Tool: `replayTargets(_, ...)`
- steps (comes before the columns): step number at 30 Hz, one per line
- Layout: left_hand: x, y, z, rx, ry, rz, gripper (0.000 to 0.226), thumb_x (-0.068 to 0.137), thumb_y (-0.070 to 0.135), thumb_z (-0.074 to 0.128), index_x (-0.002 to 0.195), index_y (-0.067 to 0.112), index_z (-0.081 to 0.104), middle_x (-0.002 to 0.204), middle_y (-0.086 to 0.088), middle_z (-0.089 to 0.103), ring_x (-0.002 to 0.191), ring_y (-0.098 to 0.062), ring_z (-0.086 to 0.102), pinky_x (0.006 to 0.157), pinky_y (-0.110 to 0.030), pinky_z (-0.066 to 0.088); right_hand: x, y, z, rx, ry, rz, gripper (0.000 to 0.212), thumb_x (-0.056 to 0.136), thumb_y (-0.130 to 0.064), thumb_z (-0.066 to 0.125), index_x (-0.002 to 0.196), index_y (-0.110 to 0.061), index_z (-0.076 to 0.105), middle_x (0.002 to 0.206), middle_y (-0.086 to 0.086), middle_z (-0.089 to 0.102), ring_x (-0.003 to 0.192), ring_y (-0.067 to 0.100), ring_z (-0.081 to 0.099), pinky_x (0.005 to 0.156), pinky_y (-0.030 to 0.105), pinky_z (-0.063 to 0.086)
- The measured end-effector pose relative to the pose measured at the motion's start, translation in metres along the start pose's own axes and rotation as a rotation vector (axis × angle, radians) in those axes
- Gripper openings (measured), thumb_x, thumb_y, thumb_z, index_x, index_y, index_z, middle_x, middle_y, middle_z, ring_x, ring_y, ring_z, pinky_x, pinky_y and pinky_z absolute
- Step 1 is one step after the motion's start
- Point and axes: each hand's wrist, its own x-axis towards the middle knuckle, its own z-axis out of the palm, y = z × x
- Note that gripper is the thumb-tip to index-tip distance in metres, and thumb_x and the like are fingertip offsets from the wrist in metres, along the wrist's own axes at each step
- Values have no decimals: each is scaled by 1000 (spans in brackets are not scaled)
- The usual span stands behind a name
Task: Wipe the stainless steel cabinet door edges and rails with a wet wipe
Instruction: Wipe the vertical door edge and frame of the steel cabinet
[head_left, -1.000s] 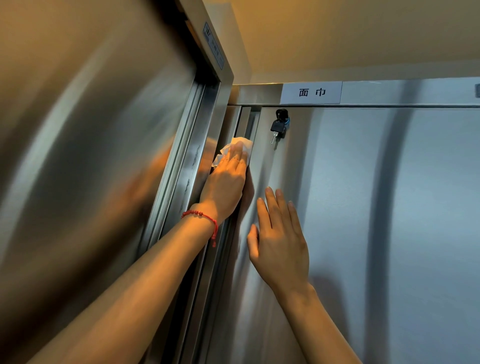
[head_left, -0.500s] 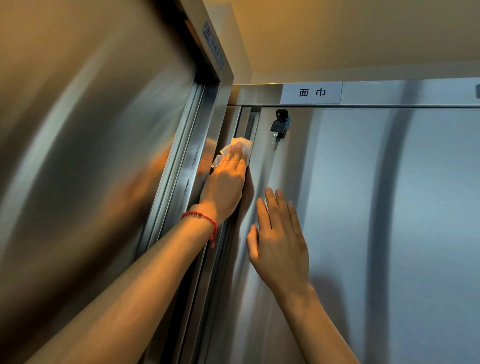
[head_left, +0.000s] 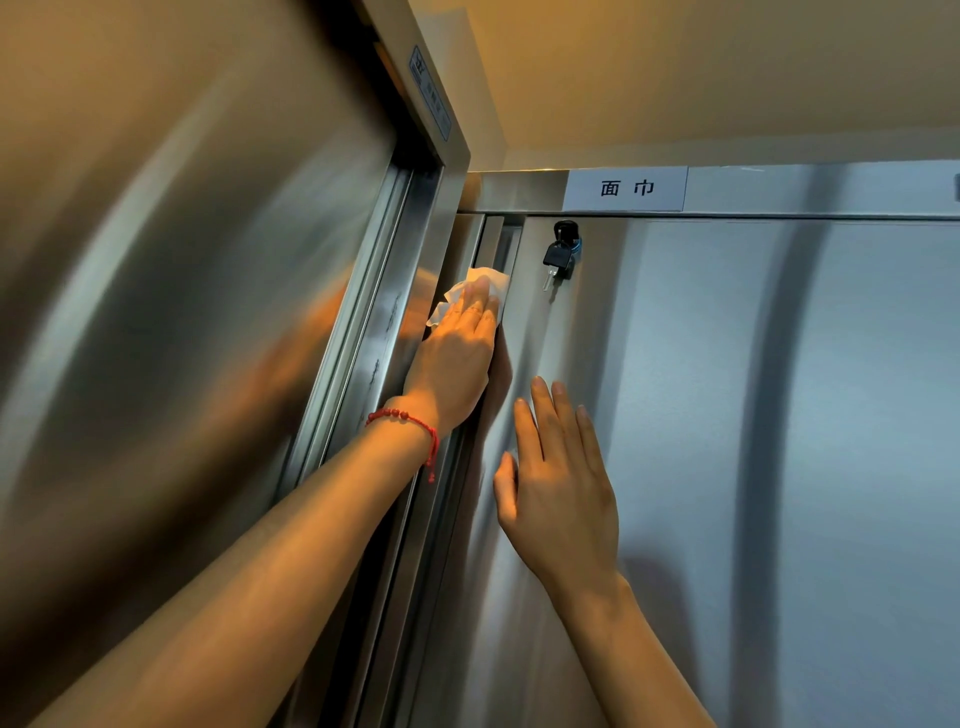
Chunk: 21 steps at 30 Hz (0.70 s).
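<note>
Here, two hands (head_left: 457, 358) (head_left: 558, 493), one wipe (head_left: 480, 286), two doors (head_left: 753, 441) (head_left: 182, 312)

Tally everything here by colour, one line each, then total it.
White: 2, crumpled white wet wipe, white rectangular label
Red: 1, red beaded bracelet
Black: 1, black-headed key
Total: 4

Both your forearms are bare, with no sleeve in sight. A thin red beaded bracelet (head_left: 402, 418) circles the wrist just below your left hand (head_left: 452, 358), its short cord end dangling. Your right hand (head_left: 558, 483) wears nothing.
</note>
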Motion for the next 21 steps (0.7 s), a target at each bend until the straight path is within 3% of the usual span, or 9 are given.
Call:
replayTargets(7, 8, -2, 0, 10, -1, -2, 56, 94, -7, 27, 146, -1, 6, 155, -17, 3, 144, -22, 1, 114, -27, 0, 0, -1, -1, 2, 2, 7, 47, 83, -23, 54, 126, -3, 58, 135, 18, 51, 130, 32, 43, 107, 47, 30)
replayTargets(12, 3, -1, 0, -29, 7, 0, 53, 95, -7, 27, 145, -1, 11, 154, -18, 7, 144, -22, 2, 105, -17, -12, 0, 0, -1, 6, 3, 6, 47, 83, -23, 53, 125, -2, 59, 135, 18, 52, 129, 33, 44, 107, 47, 31)
replayTargets(21, 13, -2, -1, 55, 19, 8, 56, 93, -8, 25, 145, -1, 7, 154, -17, 4, 144, -23, 0, 107, -23, -13, -1, 1, 0, 9, -12, 9, 48, 83, -20, 58, 128, -3, 57, 137, 17, 49, 132, 31, 41, 110, 45, 29)
